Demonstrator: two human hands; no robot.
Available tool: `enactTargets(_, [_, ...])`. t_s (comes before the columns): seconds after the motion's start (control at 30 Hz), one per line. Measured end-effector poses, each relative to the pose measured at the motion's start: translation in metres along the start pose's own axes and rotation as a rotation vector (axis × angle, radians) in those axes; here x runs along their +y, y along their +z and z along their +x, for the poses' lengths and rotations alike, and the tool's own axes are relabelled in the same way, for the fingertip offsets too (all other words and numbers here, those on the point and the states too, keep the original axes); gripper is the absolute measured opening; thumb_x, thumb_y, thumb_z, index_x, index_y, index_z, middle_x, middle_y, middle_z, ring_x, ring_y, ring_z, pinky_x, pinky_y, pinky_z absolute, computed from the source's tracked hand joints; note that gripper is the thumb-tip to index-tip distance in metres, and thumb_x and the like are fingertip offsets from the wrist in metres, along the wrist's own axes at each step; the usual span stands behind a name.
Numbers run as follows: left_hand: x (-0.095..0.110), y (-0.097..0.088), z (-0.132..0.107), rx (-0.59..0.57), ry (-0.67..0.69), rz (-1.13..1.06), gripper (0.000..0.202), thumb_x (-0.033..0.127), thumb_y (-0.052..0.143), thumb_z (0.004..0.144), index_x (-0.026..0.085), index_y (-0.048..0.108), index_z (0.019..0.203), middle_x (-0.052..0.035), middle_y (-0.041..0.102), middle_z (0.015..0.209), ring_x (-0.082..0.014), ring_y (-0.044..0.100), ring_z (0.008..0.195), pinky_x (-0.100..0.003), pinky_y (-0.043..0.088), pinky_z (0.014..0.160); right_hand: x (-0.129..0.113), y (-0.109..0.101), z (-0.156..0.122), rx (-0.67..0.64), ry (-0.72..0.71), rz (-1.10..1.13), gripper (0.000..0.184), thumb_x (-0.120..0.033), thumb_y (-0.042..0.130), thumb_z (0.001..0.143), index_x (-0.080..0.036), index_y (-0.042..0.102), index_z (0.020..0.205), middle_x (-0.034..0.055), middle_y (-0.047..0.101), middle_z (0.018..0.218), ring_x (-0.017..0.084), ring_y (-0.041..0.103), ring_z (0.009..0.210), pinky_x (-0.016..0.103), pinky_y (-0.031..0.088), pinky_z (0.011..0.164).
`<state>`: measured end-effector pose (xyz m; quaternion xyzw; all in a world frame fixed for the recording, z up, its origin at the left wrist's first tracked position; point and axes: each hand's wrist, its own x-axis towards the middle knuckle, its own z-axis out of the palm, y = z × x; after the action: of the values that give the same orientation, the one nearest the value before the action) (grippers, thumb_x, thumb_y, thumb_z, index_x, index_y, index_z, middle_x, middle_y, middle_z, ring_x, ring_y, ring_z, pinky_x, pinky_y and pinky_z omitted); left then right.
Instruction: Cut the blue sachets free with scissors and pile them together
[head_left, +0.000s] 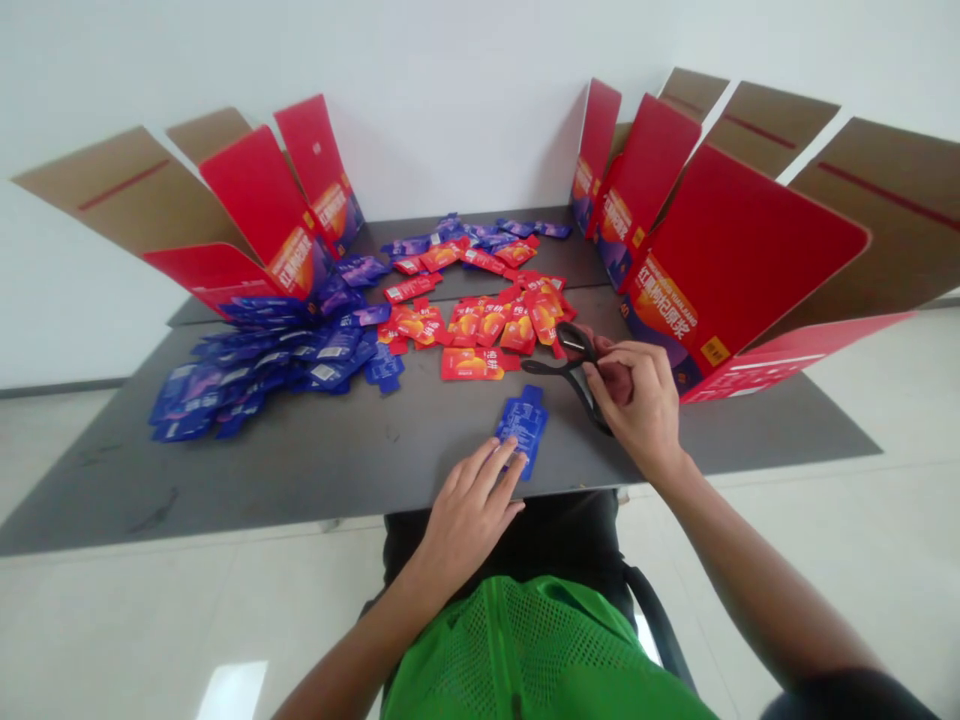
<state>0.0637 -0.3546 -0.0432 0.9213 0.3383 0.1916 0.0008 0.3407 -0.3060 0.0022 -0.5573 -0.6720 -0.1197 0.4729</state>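
Head view: left hand (469, 515) open on blue sachet (523, 430); right hand (634, 400) gripping black scissors (571, 368)

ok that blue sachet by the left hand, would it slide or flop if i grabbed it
The blue sachet looks thin and flat, so it's probably light and fairly floppy. Its glossy film on the smooth grey tabletop may slide easily under the left hand. Lying flat, it seems unlikely to roll.

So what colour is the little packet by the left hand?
The foil sachet is dark blue with white print. It shows best in the head view.
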Motion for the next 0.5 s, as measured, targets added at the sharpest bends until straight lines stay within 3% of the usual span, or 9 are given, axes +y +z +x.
enactTargets(0.13, [0.001,0.005,-0.004,0.001,0.021,0.005,0.05,0.024,0.064,0.1,0.015,0.052,0.148,-0.0139,0.056,0.151,-0.0289,0.051,0.14,-0.044,0.046,0.111,0.015,-0.006,-0.019,0.041,0.136,-0.038,0.017,-0.036,0.07,0.096,-0.023,0.061,0.104,0.0081,0.064,0.107,0.025,0.062,0.106,0.04,0.052,0.092])
enactTargets(0.23, [0.003,0.004,-0.011,0.055,0.019,-0.049,0.041,0.02,0.063,0.101,0.019,0.059,0.142,-0.0114,0.067,0.137,-0.0263,0.062,0.124,-0.042,0.051,0.102,0.023,-0.007,-0.03,0.05,0.22,-0.046,0.02,-0.04,0.07,0.095,-0.023,0.061,0.101,0.0076,0.064,0.106,0.024,0.062,0.103,0.039,0.052,0.088])
enactTargets(0.4, [0.004,-0.009,-0.008,0.27,0.023,-0.178,0.035,0.011,0.064,0.098,0.017,0.065,0.132,-0.0103,0.074,0.116,-0.022,0.069,0.104,-0.037,0.056,0.093,0.027,-0.006,-0.033,0.064,0.275,-0.017,0.022,-0.042,0.071,0.094,-0.024,0.061,0.1,0.0066,0.065,0.104,0.024,0.062,0.101,0.038,0.05,0.086])
enactTargets(0.5, [0.001,-0.018,0.002,0.439,-0.164,-0.307,0.025,0.011,0.065,0.097,0.018,0.069,0.121,-0.0075,0.074,0.106,-0.0176,0.07,0.095,-0.03,0.057,0.089,0.028,-0.005,-0.032,0.061,0.283,-0.009,0.023,-0.043,0.071,0.094,-0.024,0.061,0.1,0.0064,0.065,0.104,0.025,0.062,0.1,0.038,0.05,0.086])
